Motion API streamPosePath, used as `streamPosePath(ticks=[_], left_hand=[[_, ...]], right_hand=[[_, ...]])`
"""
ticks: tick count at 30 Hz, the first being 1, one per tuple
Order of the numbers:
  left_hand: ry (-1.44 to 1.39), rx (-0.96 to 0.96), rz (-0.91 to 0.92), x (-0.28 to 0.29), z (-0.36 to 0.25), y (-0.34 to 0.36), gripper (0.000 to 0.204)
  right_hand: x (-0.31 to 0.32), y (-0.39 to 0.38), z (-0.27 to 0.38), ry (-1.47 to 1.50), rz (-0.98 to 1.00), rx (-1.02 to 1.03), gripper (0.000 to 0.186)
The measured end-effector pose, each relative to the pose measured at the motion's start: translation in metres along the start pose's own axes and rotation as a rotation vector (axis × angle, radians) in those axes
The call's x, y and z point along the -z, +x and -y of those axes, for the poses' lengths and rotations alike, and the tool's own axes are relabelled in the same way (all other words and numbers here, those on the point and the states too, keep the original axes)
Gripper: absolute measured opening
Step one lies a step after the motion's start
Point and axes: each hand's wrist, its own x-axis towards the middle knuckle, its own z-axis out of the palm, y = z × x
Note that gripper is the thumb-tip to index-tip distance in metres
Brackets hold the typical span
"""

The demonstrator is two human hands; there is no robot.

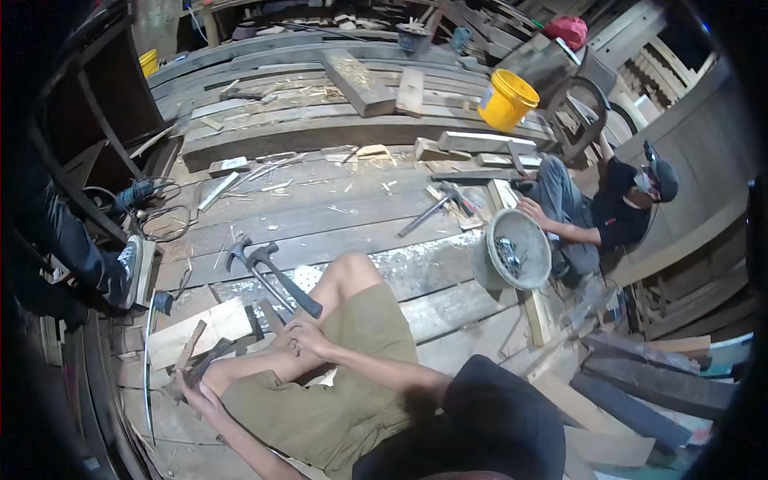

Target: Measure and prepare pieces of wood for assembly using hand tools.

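I sit with bent legs on a plank floor. My left hand [198, 394] is at the lower left beside my shin, its fingers closed round the near end of a narrow brown wood strip [190, 344]. A pale board [228, 324] lies just beyond it. My right hand [308, 339] is over my lower leg with its fingers curled together; anything in them is too small to make out. Two claw hammers lie in front of it, one with a dark grip [288, 286] and another with a metal shaft [268, 282].
At the right, a person [632, 196] sits with a hand by a grey bucket [520, 254] holding metal pieces. Another hammer [428, 214] lies nearby. A yellow bucket [506, 100] stands on stacked planks. Someone's shoe [128, 268] is at the left. Wood offcuts [632, 400] lie lower right.
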Motion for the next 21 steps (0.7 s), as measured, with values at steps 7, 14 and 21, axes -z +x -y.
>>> streamPosePath(ticks=[7, 14, 21], left_hand=[[0.076, 0.029, 0.046, 0.024, 0.012, 0.016, 0.035], [0.966, -0.746, 0.29, -0.014, 0.004, -0.02, 0.054], [0.904, -0.563, 0.212, -0.012, -0.005, -0.022, 0.066]], right_hand=[[-0.007, -0.006, 0.015, -0.032, -0.055, 0.0, 0.016], [0.006, -0.006, 0.008, -0.016, -0.037, 0.06, 0.015], [-0.003, -0.011, 0.016, -0.07, -0.032, 0.03, 0.016]])
